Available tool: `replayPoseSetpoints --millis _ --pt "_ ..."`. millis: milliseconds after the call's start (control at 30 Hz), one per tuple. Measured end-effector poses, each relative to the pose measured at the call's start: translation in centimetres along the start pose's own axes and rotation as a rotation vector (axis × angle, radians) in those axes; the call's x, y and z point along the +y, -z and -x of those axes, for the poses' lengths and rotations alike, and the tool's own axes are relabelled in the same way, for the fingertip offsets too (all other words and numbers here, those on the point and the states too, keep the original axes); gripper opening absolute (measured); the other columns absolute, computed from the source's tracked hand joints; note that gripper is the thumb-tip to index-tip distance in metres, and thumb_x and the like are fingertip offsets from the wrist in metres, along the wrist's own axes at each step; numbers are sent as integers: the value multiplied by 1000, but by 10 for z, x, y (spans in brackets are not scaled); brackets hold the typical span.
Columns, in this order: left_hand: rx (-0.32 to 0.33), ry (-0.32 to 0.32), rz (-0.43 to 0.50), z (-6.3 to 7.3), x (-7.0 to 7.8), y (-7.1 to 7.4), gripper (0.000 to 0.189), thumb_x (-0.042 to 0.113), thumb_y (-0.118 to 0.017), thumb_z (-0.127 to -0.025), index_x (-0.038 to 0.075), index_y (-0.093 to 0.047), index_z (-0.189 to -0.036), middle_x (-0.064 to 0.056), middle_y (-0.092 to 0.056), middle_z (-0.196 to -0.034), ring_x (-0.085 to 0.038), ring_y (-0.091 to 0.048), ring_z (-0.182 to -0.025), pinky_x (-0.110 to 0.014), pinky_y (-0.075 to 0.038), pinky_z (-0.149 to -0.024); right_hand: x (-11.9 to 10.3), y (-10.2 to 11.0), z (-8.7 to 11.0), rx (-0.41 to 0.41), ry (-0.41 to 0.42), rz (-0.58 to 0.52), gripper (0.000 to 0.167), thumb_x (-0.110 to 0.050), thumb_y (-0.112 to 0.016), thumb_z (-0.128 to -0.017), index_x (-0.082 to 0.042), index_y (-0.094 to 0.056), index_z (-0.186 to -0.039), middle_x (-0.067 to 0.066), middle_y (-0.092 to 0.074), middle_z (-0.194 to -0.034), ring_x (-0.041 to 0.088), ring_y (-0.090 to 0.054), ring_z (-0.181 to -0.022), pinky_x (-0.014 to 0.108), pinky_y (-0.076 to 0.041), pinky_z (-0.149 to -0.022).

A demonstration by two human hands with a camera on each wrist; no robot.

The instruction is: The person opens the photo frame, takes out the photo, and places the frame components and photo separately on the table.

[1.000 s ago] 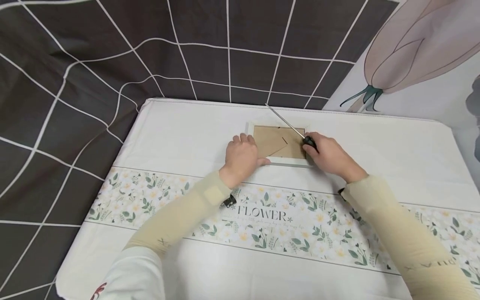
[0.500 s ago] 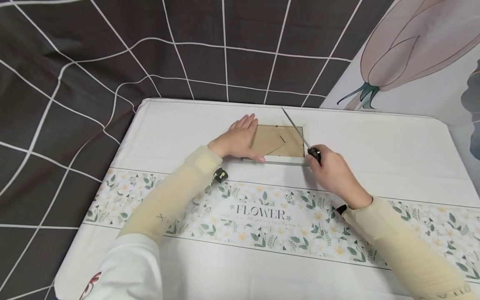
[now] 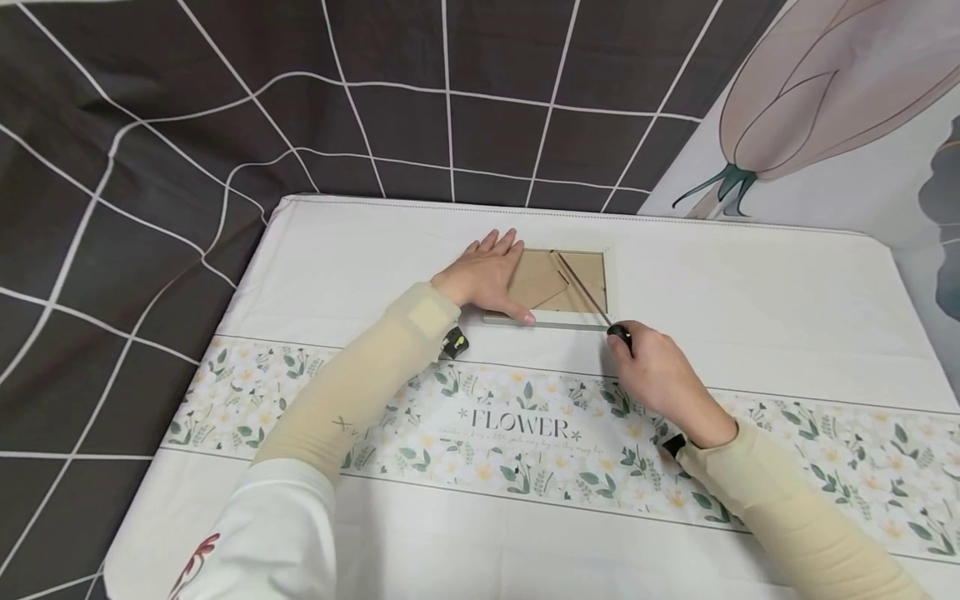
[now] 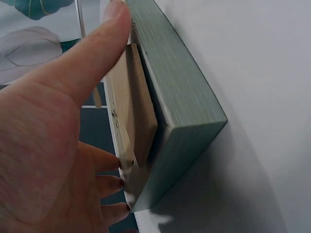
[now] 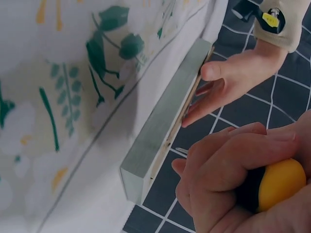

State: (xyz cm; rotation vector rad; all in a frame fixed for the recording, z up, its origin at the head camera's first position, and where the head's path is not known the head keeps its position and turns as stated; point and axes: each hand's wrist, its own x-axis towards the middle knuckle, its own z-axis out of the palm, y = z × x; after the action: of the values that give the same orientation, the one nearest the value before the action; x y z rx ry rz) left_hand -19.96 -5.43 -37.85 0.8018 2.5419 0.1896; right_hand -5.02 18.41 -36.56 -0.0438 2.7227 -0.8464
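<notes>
A small picture frame with a pale greenish edge lies face down near the table's far side. Its brown backing board faces up, with a slanted cut and a dark slot in it. My left hand rests spread over the frame's left end, thumb on the near rim. In the left wrist view one corner of the backing board stands up out of the frame. My right hand grips a screwdriver at the near right corner. Its shaft slants across the board, tip by the far rim. The handle's yellow end shows in the right wrist view.
A white cloth with a floral band and the word FLOWER covers the table. Behind and to the left hangs a dark curtain with white grid lines. A wall with a large flower print stands at the back right.
My left hand has gone from curled fingers to spread ones on the frame. The right hand has drawn back toward me, bringing the screwdriver's tip from beyond the frame to its far rim.
</notes>
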Motion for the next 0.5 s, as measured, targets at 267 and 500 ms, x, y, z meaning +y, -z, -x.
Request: replayPoseSetpoints --millis 267,500 --pt "-4 34 -57 -1 5 2 134 77 -72 -71 3 -8 -161 -17 1 -168 -38 1 -153 -54 -1 -123 0 -6 1 28 5 15 34 -20 -34 -108 7 -54 -111 8 -43 -65 21 -43 -52 32 -37 -47" --pt "-17 59 -63 -2 9 5 135 76 -75 -69 2 -9 -161 -19 -1 -167 -39 -1 -153 -56 -2 -123 -2 -10 -3 58 23 41 29 -17 -34 -108 -1 -50 -91 6 -40 -63 20 -42 -51 31 -36 -46"
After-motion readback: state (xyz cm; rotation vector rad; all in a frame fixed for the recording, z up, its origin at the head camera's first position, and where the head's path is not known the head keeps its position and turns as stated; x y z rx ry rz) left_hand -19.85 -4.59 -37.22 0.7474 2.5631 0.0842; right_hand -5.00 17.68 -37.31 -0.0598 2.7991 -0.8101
